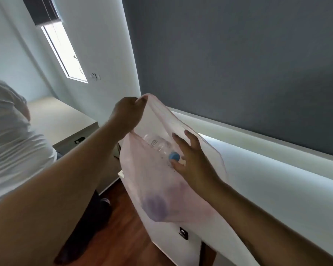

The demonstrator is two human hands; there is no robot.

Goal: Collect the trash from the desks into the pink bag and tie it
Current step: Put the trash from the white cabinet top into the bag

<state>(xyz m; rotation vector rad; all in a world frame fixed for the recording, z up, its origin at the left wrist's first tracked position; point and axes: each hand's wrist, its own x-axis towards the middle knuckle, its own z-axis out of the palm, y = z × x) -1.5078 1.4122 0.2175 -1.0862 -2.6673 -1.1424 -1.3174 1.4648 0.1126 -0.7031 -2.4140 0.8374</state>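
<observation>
While the left hand [126,115] pinches the pink bag [161,181], the spread right hand [194,160] perhaps touches a bottle [160,145].

Pink bag [167,189]: thin, translucent plastic, held upright with its mouth open toward 12 o'clock. Clear plastic bottle [158,145] with blue cap [174,156]: lies tilted at the mouth, cap toward 4 o'clock. A dark purple item [155,207] rests at the bag's bottom.
</observation>
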